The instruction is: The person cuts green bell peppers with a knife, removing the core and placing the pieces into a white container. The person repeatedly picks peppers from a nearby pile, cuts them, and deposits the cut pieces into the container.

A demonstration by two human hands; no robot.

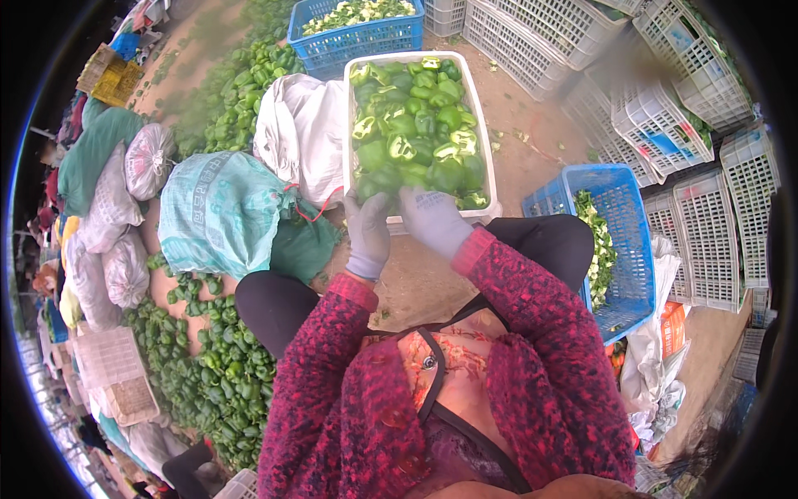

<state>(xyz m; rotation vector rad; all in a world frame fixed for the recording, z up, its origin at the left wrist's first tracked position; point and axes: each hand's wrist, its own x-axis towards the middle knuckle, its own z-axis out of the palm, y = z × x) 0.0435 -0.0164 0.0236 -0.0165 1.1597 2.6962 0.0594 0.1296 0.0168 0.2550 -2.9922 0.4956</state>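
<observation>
A white plastic crate [490,166] stands in front of my knees, filled with green bell peppers [425,125]; several are cut open and show pale insides. Both my hands wear pale grey gloves and are at the crate's near end. My left hand [368,233] is by the near left corner, its fingers bent at the rim. My right hand [436,220] reaches over the near rim beside the lowest peppers, fingers curled in toward the left hand. Whatever lies between the fingers of either hand is hidden.
A blue crate [632,274] with pepper trimmings stands by my right knee; another blue crate [357,41] is beyond. Stacked white crates [706,224] line the right. On the left are a green sack [220,212], a white sack [299,133] and loose peppers [220,374].
</observation>
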